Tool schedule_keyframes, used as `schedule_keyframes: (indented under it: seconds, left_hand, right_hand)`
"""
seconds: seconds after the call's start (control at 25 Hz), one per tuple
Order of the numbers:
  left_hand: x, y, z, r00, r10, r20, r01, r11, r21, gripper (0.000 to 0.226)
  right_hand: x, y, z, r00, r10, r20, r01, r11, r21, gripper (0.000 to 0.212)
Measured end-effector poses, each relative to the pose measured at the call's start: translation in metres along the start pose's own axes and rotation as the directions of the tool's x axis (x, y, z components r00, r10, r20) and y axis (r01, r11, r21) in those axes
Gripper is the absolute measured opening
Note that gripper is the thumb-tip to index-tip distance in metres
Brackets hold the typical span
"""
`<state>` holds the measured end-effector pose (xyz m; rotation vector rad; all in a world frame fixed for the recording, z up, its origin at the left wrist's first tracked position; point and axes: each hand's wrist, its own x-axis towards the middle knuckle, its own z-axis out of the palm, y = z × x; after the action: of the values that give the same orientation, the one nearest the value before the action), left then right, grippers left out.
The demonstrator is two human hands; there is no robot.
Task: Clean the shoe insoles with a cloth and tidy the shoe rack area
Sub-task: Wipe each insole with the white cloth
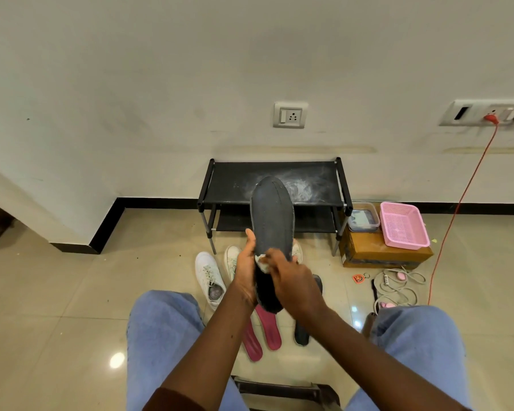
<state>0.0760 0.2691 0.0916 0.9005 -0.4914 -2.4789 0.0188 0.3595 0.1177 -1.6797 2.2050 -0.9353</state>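
Left hand (pixel 245 275) gripping dark insole (pixel 272 215), right hand (pixel 296 287) fingers (pixel 276 258) pinching white cloth (pixel 261 260)

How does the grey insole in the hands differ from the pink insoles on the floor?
The grey insole is dark grey, held up by the left hand; the pink insoles are magenta, lying flat on the floor. The right hand holds a white cloth against the grey insole; no hand is on the pink insoles. All are loose, outside any shoe.

The right hand (pixel 294 284) covers most of the cloth (pixel 261 260). With the left hand (pixel 244 272), it hides the lower end of the insole (pixel 272 215). The switch panel (pixel 484 112) is cropped at the right.
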Motion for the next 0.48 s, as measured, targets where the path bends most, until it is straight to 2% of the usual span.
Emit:
schedule_keyframes:
  seconds: [0.08,0.16,0.24,0.36,0.48]
  left_hand:
    - [0.003,0.002,-0.001,0.999,0.014,-0.051,-0.013,1.0,0.011,0.06]
    - [0.003,0.0,-0.001,0.997,0.024,-0.069,-0.022,0.999,0.024,0.06]
    - [0.003,-0.003,-0.002,0.997,0.027,-0.076,-0.026,1.0,0.013,0.06]
    - [-0.002,-0.001,0.001,0.997,0.003,-0.071,-0.003,1.0,0.009,0.06]
    - [-0.007,0.0,0.002,0.998,0.009,-0.066,-0.004,0.998,0.068,0.056]
  right_hand:
    - [-0.018,-0.004,0.005,0.996,-0.086,0.0,0.086,0.996,-0.003,0.033]
    - [-0.023,0.0,0.009,0.995,-0.098,-0.013,0.098,0.995,0.008,0.039]
    - [-0.016,0.003,0.008,0.997,-0.072,-0.016,0.072,0.997,-0.019,0.039]
    - [0.006,0.011,0.004,1.0,0.01,-0.025,-0.013,0.994,-0.112,0.028]
    - [0.033,0.025,0.0,0.991,0.091,-0.097,-0.107,0.98,-0.17,0.027]
